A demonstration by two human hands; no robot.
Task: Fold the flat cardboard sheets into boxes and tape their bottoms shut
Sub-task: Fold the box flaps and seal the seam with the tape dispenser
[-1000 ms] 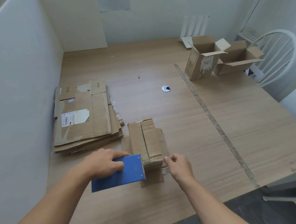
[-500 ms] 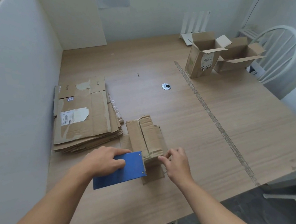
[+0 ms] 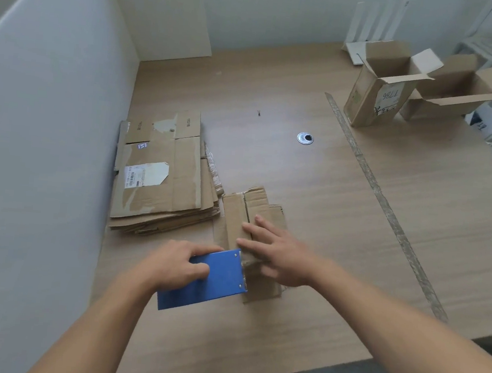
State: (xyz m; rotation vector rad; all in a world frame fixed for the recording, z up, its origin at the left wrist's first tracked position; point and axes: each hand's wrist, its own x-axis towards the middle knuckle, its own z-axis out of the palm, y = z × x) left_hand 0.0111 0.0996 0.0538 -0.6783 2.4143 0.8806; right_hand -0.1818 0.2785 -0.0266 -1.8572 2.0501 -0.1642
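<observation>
A small cardboard box [image 3: 237, 212] stands bottom-up near the table's front, its flaps folded shut. My right hand [image 3: 277, 255] lies flat on those flaps with straight fingers, pressing along the seam. My left hand [image 3: 179, 262] grips a blue tape dispenser [image 3: 208, 282], whose front edge touches the box's near end. A stack of flat cardboard sheets [image 3: 161, 178] lies to the left against the white partition.
Two folded open boxes [image 3: 377, 87] [image 3: 455, 89] stand at the far right of the wooden table [image 3: 355, 227]. A tape strip [image 3: 386, 212] runs along the tabletop. A metal grommet [image 3: 305, 138] sits mid-table. White partitions wall the left side; a white chair stands far right.
My right hand has let go of the tape end it pinched and now presses flat on the box's flaps, further forward. The left hand and dispenser have barely moved.
</observation>
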